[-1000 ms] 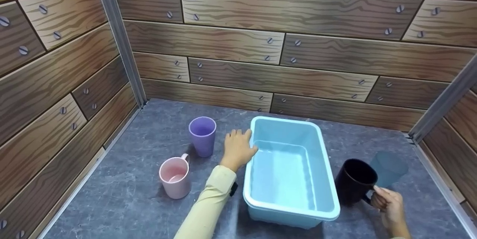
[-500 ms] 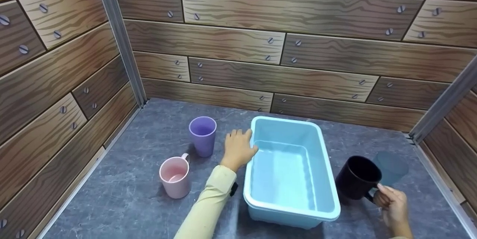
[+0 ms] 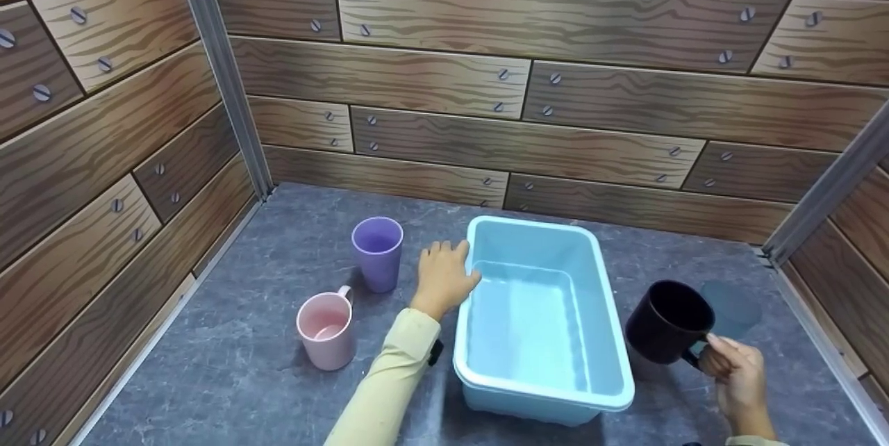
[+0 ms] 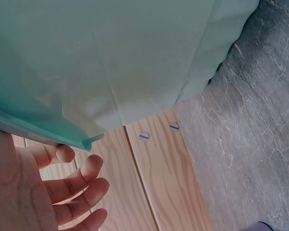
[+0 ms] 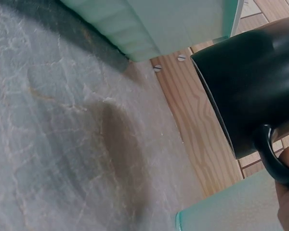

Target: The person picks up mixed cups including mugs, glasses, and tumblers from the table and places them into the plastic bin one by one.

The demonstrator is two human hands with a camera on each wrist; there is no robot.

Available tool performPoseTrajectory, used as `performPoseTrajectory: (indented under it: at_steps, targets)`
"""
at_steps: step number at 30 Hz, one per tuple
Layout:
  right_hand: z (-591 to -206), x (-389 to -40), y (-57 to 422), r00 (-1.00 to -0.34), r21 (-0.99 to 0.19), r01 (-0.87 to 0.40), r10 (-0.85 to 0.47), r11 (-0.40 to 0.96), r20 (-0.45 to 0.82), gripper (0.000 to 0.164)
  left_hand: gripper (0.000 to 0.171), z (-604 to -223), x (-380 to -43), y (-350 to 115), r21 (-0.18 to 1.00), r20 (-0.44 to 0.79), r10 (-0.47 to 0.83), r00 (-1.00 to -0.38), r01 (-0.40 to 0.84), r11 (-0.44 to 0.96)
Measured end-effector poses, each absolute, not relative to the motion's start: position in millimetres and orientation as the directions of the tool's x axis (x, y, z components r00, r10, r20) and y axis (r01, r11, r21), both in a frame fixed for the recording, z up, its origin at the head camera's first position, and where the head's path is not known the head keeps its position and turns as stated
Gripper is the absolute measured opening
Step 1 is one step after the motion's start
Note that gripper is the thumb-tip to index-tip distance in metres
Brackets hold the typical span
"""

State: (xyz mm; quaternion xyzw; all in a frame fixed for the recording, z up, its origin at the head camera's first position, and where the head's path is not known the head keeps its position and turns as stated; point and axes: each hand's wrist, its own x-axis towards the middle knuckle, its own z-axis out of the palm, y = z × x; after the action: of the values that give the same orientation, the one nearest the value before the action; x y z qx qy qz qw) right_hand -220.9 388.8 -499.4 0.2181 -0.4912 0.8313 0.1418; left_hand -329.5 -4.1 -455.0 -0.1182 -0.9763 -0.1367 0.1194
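My right hand grips a black mug by its handle, holding it above the table just right of the light blue plastic tub. In the right wrist view, the mug's shadow falls on the tabletop apart from it. My left hand holds the tub's left rim, thumb over the inside and fingers outside. From the left wrist view, the fingers curve loosely under the rim. Nothing lies inside the tub.
A purple tumbler and a pink mug stand upright left of the tub. Behind the black mug, partly hidden, is a translucent blue cup. Wood-patterned walls enclose the grey marbled table.
The black mug has risen a little off the table and shifted slightly right with my right hand, covering more of the translucent cup. The left hand and tub have stayed put.
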Motion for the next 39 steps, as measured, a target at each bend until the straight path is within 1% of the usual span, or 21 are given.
performPoseTrajectory:
  at_steps: [5, 14, 23, 36, 39]
  targets:
    - [-496.0, -221.1, 387.6, -0.868, -0.761, -0.441, 0.009, -0.476, 0.497, 0.042, 0.039, -455.9, -327.7, -5.1, 0.219, 0.283, 0.200, -0.938, 0.266, 0.939]
    - [-485.3, -222.1, 385.0, -0.879, -0.777, -0.438, 0.035, -0.452, 0.475, 0.043, 0.045, -452.3, -331.4, -4.0, 0.229, 0.258, 0.198, -0.946, 0.259, 0.938]
    - [-480.9, -221.6, 383.3, -0.870, -0.768, -0.446, 0.023, -0.459, 0.492, 0.043, 0.046, -452.4, -328.9, -4.6, 0.238, 0.246, 0.198, -0.949, 0.258, 0.936]
    - [-473.9, -224.9, 381.1, -0.866, -0.774, -0.459, 0.022, -0.437, 0.500, 0.043, 0.043, -452.8, -326.5, -5.2, 0.237, 0.273, 0.197, -0.942, 0.264, 0.935]
    - [-471.3, -226.6, 380.2, -0.860, -0.762, -0.459, 0.013, -0.456, 0.510, 0.043, 0.044, -451.6, -326.1, -5.3, 0.234, 0.271, 0.199, -0.942, 0.265, 0.936]
